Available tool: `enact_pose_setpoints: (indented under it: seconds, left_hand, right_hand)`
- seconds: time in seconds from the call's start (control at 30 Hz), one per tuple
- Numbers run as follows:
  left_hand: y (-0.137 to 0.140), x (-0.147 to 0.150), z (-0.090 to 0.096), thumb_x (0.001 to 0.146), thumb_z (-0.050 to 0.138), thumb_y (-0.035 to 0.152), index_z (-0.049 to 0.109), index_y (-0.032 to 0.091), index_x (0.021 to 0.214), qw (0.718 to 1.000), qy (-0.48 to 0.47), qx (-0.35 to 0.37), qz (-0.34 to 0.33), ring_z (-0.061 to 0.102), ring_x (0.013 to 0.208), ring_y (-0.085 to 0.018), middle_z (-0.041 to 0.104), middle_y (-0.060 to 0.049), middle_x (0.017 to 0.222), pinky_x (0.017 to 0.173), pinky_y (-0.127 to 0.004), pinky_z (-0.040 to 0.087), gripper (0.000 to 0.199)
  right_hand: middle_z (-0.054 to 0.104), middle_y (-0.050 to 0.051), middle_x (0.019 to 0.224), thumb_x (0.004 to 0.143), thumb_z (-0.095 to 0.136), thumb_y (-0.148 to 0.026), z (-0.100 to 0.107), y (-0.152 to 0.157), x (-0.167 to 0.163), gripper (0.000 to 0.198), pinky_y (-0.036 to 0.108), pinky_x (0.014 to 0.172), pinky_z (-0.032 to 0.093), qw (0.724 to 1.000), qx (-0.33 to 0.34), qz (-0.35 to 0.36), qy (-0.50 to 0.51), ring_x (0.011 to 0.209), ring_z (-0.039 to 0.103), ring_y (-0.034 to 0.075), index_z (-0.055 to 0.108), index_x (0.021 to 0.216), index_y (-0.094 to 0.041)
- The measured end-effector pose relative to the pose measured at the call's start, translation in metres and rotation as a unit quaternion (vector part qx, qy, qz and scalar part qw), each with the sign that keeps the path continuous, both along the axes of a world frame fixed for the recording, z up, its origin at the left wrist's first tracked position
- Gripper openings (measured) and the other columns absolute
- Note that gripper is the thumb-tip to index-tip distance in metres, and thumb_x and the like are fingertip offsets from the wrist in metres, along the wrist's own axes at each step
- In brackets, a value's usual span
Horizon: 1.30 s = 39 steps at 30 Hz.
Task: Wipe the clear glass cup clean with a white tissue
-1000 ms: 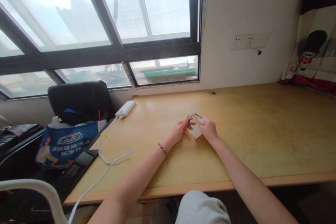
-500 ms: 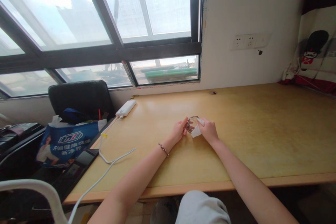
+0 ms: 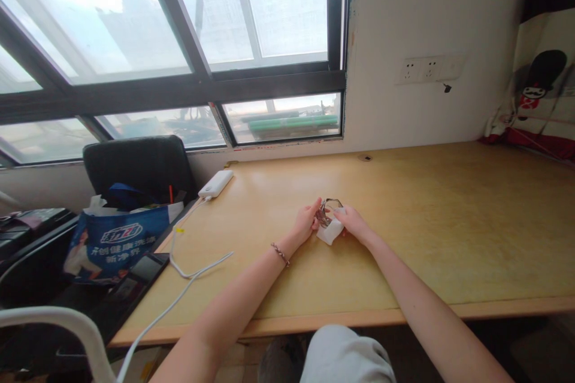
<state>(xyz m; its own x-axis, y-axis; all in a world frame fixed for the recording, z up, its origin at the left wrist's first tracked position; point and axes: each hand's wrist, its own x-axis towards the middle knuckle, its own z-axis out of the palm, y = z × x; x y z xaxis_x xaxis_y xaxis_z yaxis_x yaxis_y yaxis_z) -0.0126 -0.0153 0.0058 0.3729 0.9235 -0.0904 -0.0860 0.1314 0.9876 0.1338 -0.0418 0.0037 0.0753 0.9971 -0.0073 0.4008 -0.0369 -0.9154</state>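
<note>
My left hand (image 3: pixel 309 221) is closed on a pair of glasses (image 3: pixel 333 200) with a thin dark rim and clear lens, held just above the wooden table. Brownish, shiny parts show beside its fingers. My right hand (image 3: pixel 354 222) is closed on a white tissue (image 3: pixel 330 232), pressed against the near side of the glasses. The tissue hangs down between both hands. Part of the glasses is hidden by the fingers and the tissue.
A white power bank (image 3: pixel 216 184) lies at the table's (image 3: pixel 449 221) left edge, its white cable (image 3: pixel 193 278) trailing forward. To the left, a blue bag (image 3: pixel 121 245) sits on a black chair (image 3: pixel 139 161). Wall sockets (image 3: pixel 420 70) are above the table.
My right hand has moved slightly left and down along the glasses. The tissue now sits lower and further left, showing more of the rim. My left hand has stayed in place.
</note>
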Motion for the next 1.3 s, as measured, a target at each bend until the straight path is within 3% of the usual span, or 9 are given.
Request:
enact_pose_setpoints:
  seconds: [0.1,0.3,0.47,0.6,0.7,0.83,1.03,1.17,1.3]
  left_hand:
    - [-0.003,0.001,0.002,0.070,0.045,0.059,0.061,0.006,0.081,1.000,0.005,0.008,-0.013,0.028,0.029,-0.002,0.062,-0.008,0.057,0.035,-0.020,0.018,0.057]
    - [-0.010,0.003,0.006,0.070,0.052,0.050,0.061,0.007,0.069,0.998,0.006,0.066,-0.017,0.043,0.038,-0.008,0.052,-0.003,0.040,0.042,-0.019,0.029,0.044]
    - [-0.010,0.000,0.005,0.072,0.052,0.046,0.061,0.007,0.070,0.995,0.004,0.094,-0.021,0.037,0.035,-0.004,0.062,-0.008,0.060,0.042,-0.019,0.030,0.041]
    - [-0.008,-0.001,0.001,0.075,0.046,0.050,0.061,0.006,0.070,0.994,0.020,0.110,-0.018,0.036,0.035,-0.004,0.060,-0.007,0.057,0.041,-0.019,0.029,0.046]
    - [-0.008,0.001,0.000,0.075,0.040,0.055,0.061,0.007,0.080,0.993,0.021,0.111,-0.040,0.042,0.039,-0.007,0.055,-0.003,0.052,0.042,-0.020,0.032,0.053]
    - [-0.011,0.006,0.003,0.070,0.048,0.056,0.056,0.009,0.096,0.987,0.043,0.121,-0.091,0.046,0.043,-0.008,0.053,0.000,0.054,0.044,-0.020,0.035,0.054]
    - [-0.015,0.005,0.013,0.071,0.051,0.049,0.051,0.009,0.103,0.985,0.038,0.124,-0.113,0.044,0.040,-0.006,0.054,0.000,0.056,0.044,-0.019,0.034,0.051]
    - [-0.014,0.003,0.012,0.073,0.048,0.050,0.053,0.008,0.104,0.985,0.034,0.118,-0.119,0.041,0.037,-0.007,0.051,0.002,0.048,0.042,-0.019,0.031,0.052]
    - [-0.013,0.003,0.009,0.077,0.042,0.051,0.055,0.009,0.104,0.989,0.026,0.112,-0.093,0.040,0.038,-0.006,0.052,0.001,0.050,0.043,-0.018,0.030,0.052]
  right_hand:
    - [0.059,0.003,0.061,0.080,0.040,-0.031,-0.001,0.000,0.002,0.025,0.018,0.036,0.034,0.997,0.033,0.011,-0.063,0.040,0.048,0.010,0.057,0.087,-0.014]
    - [0.060,0.006,0.064,0.083,0.037,-0.036,0.000,-0.003,0.007,0.029,0.022,0.053,0.036,0.964,0.163,-0.068,-0.201,0.056,0.054,0.014,0.059,0.081,-0.016]
    - [0.063,0.005,0.072,0.084,0.036,-0.034,0.004,-0.006,0.007,0.028,0.022,0.055,0.037,0.961,0.200,-0.050,-0.184,0.061,0.055,0.015,0.059,0.091,-0.018]
    - [0.064,0.005,0.081,0.080,0.040,-0.033,0.004,-0.004,0.006,0.026,0.022,0.061,0.040,0.965,0.211,-0.037,-0.150,0.068,0.057,0.016,0.059,0.093,-0.019]
    - [0.063,0.006,0.067,0.080,0.038,-0.040,0.002,-0.002,0.006,0.033,0.023,0.053,0.040,0.971,0.180,-0.075,-0.136,0.056,0.056,0.016,0.061,0.078,-0.016]
    - [0.055,0.006,0.043,0.079,0.030,-0.053,-0.001,-0.001,0.005,0.052,0.023,0.034,0.034,0.993,0.057,-0.101,-0.027,0.034,0.048,0.014,0.057,0.057,-0.015]
    - [0.052,0.004,0.037,0.070,0.046,-0.050,-0.004,0.000,0.003,0.039,0.022,0.032,0.034,0.992,-0.057,-0.083,0.081,0.031,0.048,0.014,0.055,0.052,-0.016]
    - [0.057,0.006,0.046,0.072,0.046,-0.043,0.004,-0.002,0.006,0.034,0.022,0.036,0.033,0.994,0.007,-0.110,-0.015,0.036,0.050,0.014,0.059,0.058,-0.015]
    - [0.061,0.008,0.059,0.074,0.047,-0.041,0.010,-0.005,0.009,0.030,0.022,0.046,0.033,0.961,0.129,-0.175,-0.174,0.052,0.053,0.015,0.059,0.062,-0.016]
